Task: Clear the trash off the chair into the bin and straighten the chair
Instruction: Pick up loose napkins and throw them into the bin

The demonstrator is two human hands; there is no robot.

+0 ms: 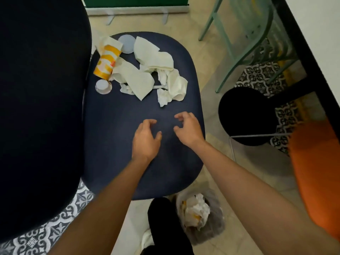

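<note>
While both hands, left hand (146, 139) and right hand (187, 128), hover loosely curled and empty, best scoop the napkins (156, 70) together.

**What the view withholds**

The chair's dark backrest (36, 107) runs off the left and top edges. The bin (204, 225) sits partly under the seat (119, 126), its far side hidden. Napkins (156, 61) overlap the orange cup (106, 61), whose print is too blurred to read. Both forearms (103, 208) leave the bottom edge.
</note>
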